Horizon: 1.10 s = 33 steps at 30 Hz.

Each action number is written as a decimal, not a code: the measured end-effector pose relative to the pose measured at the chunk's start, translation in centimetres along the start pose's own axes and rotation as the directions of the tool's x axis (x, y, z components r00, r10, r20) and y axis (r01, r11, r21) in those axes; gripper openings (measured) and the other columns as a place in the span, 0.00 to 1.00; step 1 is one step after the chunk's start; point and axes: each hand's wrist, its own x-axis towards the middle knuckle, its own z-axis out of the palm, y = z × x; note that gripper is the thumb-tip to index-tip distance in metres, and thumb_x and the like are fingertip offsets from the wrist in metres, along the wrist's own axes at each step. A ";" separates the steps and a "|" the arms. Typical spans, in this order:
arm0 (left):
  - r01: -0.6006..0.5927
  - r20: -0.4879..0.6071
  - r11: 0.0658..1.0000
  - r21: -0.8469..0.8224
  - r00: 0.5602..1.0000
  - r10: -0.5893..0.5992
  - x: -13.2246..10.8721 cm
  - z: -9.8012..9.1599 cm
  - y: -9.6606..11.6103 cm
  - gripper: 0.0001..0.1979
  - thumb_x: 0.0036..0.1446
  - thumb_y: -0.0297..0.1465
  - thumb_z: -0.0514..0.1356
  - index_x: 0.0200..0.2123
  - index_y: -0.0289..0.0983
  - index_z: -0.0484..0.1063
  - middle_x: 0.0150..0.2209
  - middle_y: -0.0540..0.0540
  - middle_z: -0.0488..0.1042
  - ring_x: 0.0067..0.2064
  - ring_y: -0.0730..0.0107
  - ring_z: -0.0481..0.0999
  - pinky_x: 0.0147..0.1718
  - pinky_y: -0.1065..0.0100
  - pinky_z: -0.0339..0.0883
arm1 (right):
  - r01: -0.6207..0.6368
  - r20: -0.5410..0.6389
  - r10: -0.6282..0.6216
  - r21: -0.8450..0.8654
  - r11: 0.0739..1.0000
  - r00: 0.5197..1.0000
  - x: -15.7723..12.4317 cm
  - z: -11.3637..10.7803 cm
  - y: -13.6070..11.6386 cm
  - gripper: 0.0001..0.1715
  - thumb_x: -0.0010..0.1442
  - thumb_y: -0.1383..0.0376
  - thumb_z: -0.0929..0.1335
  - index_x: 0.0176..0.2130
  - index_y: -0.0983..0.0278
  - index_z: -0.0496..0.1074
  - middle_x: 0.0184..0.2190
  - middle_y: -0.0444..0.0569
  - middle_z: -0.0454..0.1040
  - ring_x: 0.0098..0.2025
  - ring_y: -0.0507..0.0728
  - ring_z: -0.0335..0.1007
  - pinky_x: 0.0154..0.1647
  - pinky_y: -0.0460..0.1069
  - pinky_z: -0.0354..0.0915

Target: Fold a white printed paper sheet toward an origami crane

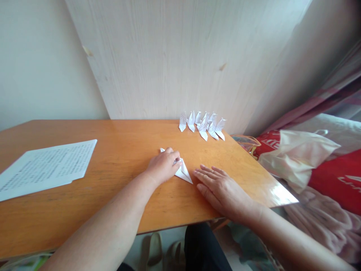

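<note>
A piece of folded white paper [184, 172] lies on the orange-brown wooden table [118, 162], with one pointed corner toward me and another showing at the far left. My left hand [165, 165] is over its middle, fingers curled and pinching or pressing it; the part beneath the palm is hidden. Flat on the tabletop, just right of the near corner, rests my right hand [218, 186], its fingers stretched out and holding nothing. At the back of the table stand several small folded paper figures [203, 128] in a group, each with upright points.
A stack of printed sheets [53, 165] lies at the left. A pale wood panel [175, 60] rises behind the table. Past the right edge are a white plastic bag [296, 154], a red bag [338, 180] and a pinkish blanket [318, 222]. Shoes [155, 250] are on the floor below.
</note>
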 end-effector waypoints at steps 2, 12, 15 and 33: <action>0.000 0.004 1.000 0.000 1.000 0.000 0.0 0.0 0.0 0.11 0.64 0.42 0.53 0.41 0.44 0.71 0.45 0.46 0.70 0.44 0.59 0.73 0.35 0.63 0.65 | 0.013 0.022 -0.013 -0.017 1.000 1.000 0.4 0.4 0.1 0.28 0.69 0.61 0.58 0.65 0.62 0.61 0.63 0.54 0.65 0.68 0.63 0.53 0.66 0.64 0.53; -0.021 -0.021 1.000 0.014 1.000 0.021 -0.1 0.2 -0.3 0.11 0.64 0.41 0.53 0.40 0.43 0.71 0.43 0.46 0.70 0.42 0.61 0.73 0.33 0.64 0.62 | 0.076 0.151 -0.074 -0.010 0.997 0.986 1.7 1.2 -1.1 0.43 0.67 0.43 0.55 0.70 0.65 0.51 0.68 0.53 0.55 0.72 0.65 0.37 0.71 0.65 0.38; -0.014 -0.019 1.000 -0.005 1.000 0.013 0.0 0.2 -0.3 0.10 0.64 0.40 0.53 0.39 0.43 0.71 0.43 0.46 0.70 0.42 0.61 0.73 0.34 0.64 0.63 | 0.073 0.158 -0.070 -0.013 0.997 0.985 1.4 1.5 -1.2 0.45 0.67 0.41 0.55 0.70 0.66 0.51 0.68 0.55 0.55 0.72 0.65 0.38 0.71 0.65 0.35; -0.003 0.011 0.995 -0.101 1.000 0.004 0.1 0.5 -0.7 0.14 0.62 0.32 0.52 0.46 0.49 0.74 0.47 0.48 0.72 0.47 0.59 0.73 0.43 0.62 0.66 | 0.041 0.164 -0.039 -0.006 0.999 0.986 0.6 1.5 -1.7 0.44 0.67 0.41 0.54 0.70 0.65 0.51 0.68 0.55 0.55 0.71 0.65 0.43 0.70 0.66 0.35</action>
